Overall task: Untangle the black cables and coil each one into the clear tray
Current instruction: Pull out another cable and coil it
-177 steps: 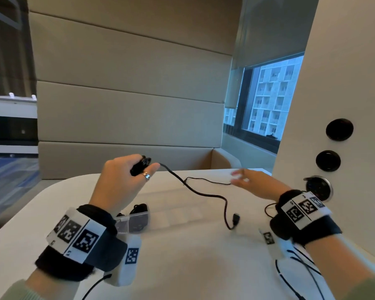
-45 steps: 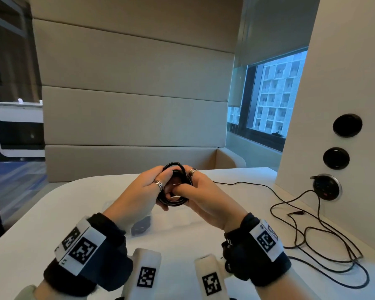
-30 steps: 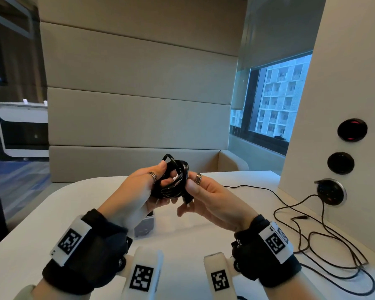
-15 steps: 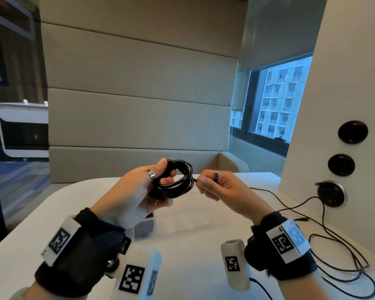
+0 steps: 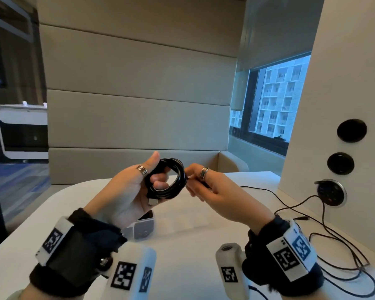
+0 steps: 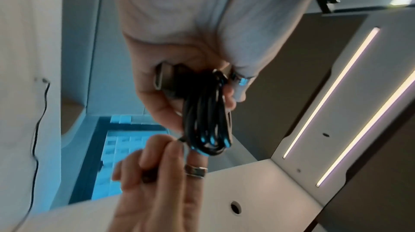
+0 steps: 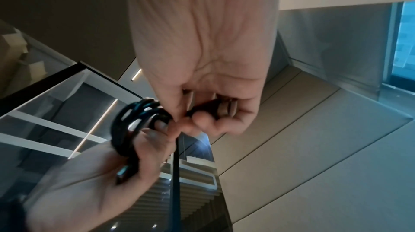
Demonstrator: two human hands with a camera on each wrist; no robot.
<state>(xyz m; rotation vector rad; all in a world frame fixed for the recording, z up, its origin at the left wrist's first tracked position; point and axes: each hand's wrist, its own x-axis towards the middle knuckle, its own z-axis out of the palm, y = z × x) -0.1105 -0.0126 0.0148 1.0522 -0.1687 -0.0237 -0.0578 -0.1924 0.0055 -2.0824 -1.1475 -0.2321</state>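
Note:
A black cable wound into a small coil (image 5: 175, 180) is held up above the table. My left hand (image 5: 158, 177) grips it with fingers through the ring and the thumb up behind; its silver USB plug (image 5: 153, 202) lies on my palm. My right hand (image 5: 193, 180) pinches the cable's other end right at the coil's right edge. The left wrist view shows the coil (image 6: 206, 122) edge-on with the plug (image 6: 162, 79). In the right wrist view the coil (image 7: 134, 122) hangs beside my pinching right hand (image 7: 188, 117). The clear tray (image 5: 182, 221) lies on the table below, partly hidden.
A dark coiled cable (image 5: 143, 230) sits in the tray's left compartment. Loose black cables (image 5: 333, 245) sprawl over the table's right side toward a round wall socket (image 5: 330, 192). A padded bench back stands behind the white table (image 5: 182, 267).
The stretched-out cable has been wound into a coil. Over the last second the coil turned to face me, and my right hand moved from under it to pinch the end at its right edge.

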